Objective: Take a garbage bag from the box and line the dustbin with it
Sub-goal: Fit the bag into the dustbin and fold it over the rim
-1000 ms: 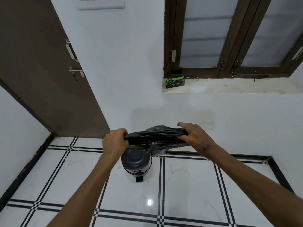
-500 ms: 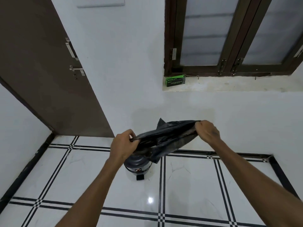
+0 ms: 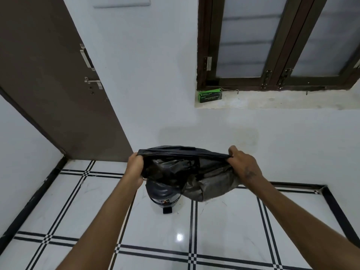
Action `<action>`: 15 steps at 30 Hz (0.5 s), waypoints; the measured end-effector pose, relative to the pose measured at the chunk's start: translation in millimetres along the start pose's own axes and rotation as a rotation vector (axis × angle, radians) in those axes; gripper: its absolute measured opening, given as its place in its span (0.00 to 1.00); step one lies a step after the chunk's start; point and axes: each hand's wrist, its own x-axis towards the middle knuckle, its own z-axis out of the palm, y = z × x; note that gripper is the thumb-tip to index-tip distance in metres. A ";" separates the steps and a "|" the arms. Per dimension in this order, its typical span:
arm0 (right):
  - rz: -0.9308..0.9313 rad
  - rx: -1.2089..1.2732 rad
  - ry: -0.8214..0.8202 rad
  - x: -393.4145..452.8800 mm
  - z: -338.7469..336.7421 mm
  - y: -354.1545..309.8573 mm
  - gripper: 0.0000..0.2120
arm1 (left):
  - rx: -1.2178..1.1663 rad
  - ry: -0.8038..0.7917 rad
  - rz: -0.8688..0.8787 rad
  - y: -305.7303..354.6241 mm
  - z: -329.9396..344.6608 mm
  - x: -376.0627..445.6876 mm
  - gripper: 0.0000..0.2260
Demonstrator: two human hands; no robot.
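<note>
Two hands held one black garbage bag [image 3: 187,168] up in the air, right above the dustbin [image 3: 164,195]; the left hand [image 3: 135,169] was clenched on the bag's left edge, and the right hand [image 3: 241,165] pinched the right edge tight between thumb and fingers. The top of the bag was pulled out flat and wide between them; the rest of it hung down in a crumpled lump, and part of it drooped in front of the dustbin, to the bin's right side. I could not tell if the bag touched the bin.

The bag was already out of the box, so that step looked done; the step in hand seemed to be pulling the mouth of the bag open. The bin was not lined yet. Next, I think, the hands would need to open the mouth all the way, lower the bag into the bin, and fold the edge over the rim; the bin's top was hidden by the bag, so I could not see if its lid was open.

The green box [image 3: 210,96] sat on the window ledge [image 3: 272,101], far above and behind the dustbin; it had white writing, too small to read. A little label on the front of the dustbin was too blurry to read too.
</note>
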 end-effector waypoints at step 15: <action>0.216 -0.223 -0.062 21.7 -6.6 30.9 0.14 | 1.329 0.241 0.959 -37.1 -35.8 6.2 0.09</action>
